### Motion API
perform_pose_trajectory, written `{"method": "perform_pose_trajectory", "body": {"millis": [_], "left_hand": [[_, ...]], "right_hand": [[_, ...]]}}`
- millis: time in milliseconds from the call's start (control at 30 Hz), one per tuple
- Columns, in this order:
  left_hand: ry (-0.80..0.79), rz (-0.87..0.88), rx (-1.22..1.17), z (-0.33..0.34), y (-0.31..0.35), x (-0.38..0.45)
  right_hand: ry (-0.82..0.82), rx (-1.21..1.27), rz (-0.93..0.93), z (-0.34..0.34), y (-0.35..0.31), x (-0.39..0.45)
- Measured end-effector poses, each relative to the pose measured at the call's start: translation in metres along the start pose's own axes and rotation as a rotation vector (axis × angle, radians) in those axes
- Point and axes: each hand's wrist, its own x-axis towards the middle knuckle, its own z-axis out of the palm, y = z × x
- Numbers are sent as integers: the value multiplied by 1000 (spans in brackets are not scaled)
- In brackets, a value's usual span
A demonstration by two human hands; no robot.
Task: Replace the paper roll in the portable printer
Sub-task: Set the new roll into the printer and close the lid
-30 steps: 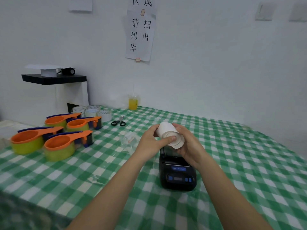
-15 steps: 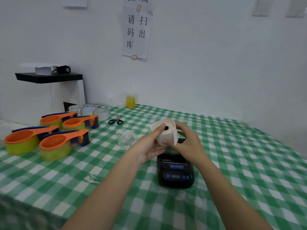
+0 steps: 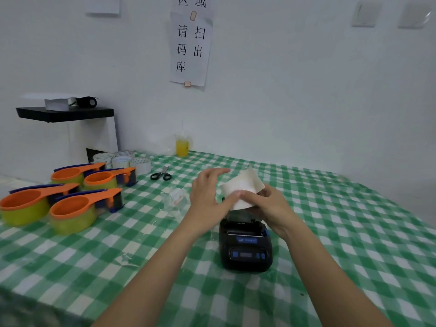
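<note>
Up on the wall, a taped paper sign (image 3: 190, 46) reads 区域 at the top, then 请扫码出库 in two columns; the blue label on the black portable printer (image 3: 245, 246) is too blurred to read. Both hands are up just above the printer's open back end, working the white paper roll (image 3: 240, 188). The right hand (image 3: 269, 206) cups the roll from the right, fingers curled around it, forefinger laid across its front. The left hand (image 3: 208, 197) is half open, fingers spread, thumb tip pressed against the roll's left side. The printer sits on the green checked tablecloth (image 3: 354, 232), scissors (image 3: 161, 174) well behind
</note>
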Motion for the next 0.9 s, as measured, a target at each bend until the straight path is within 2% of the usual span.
{"method": "perform_pose_trajectory", "body": {"millis": [67,133,200,367,567,700,900], "left_hand": [[-74,189,279,1,-1,-1],[-129,268,504,8,-2,1],[-77,288,591,13,1,5],[-27,273,504,14,2,14],[-13,105,278,12,-3,11],[-79,34,268,12,-1,9],[-92,13,348,15,6,13]], "right_hand": [[-20,30,66,-1,-1,1],[-12,46,102,1,0,2],[-8,47,100,2,2,3],[66,74,38,0,4,0],[205,83,-22,-8,2,0],[214,56,-21,-6,0,-1],[230,-119,-147,1,2,-4]]}}
